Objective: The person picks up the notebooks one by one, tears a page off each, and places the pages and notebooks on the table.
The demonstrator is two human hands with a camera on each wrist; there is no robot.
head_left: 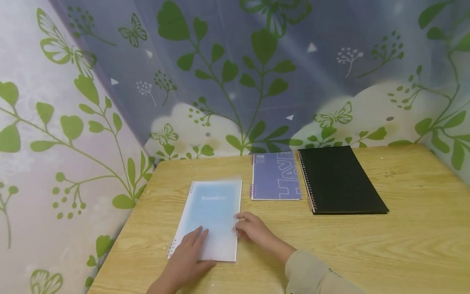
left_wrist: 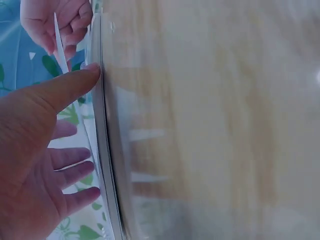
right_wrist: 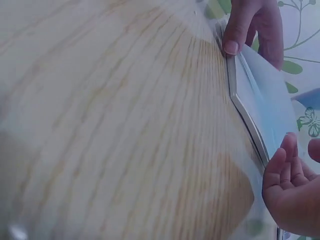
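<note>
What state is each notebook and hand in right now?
Blue notebook, lying flat; cover edge appears slightly raised in wrist views
Purple notebook, closed, lying flat
Black notebook, closed, lying flat
Left hand, resting on the blue notebook
Right hand, fingers bent at the blue notebook's right edge

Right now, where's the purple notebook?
In the head view, the purple notebook lies just right of centre, between the light-blue notebook on its left and the black notebook close on its right.

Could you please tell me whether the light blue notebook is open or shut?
The light blue notebook is slightly open: the left wrist view shows its front cover raised off the pages near the right hand.
</note>
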